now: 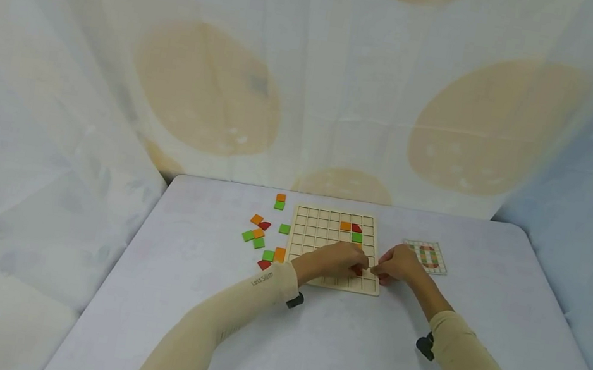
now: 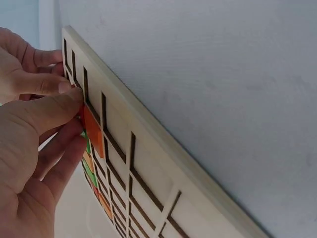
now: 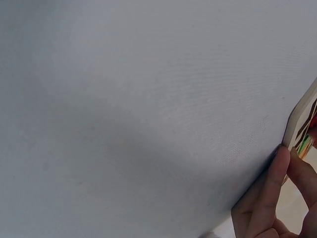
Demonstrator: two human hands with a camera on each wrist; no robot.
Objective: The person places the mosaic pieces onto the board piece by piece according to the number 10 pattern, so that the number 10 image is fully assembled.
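Here the left hand (image 1: 334,261) pinches a red tile (image 2: 92,130) over the board (image 1: 318,230), lower-centre of frame; the right hand (image 1: 401,265), fingers curled, touches the board's edge.

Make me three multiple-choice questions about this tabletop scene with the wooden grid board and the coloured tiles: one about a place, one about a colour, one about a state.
1. Where do the loose coloured square tiles lie relative to the pale wooden grid board?
A. on its left
B. on its right
C. stacked on top of it

2. What colour is the tile pinched by the left hand?
A. blue
B. orange-red
C. white

3. What is the right hand doing?
A. resting flat far from the board
B. touching the board's edge with its fingertips
C. holding the small pattern card

Answers: 1 A, the head view shows the tiles scattered left of the board. 2 B, the left wrist view shows it against the grid. 3 B, the right wrist view shows fingers on the board's rim.
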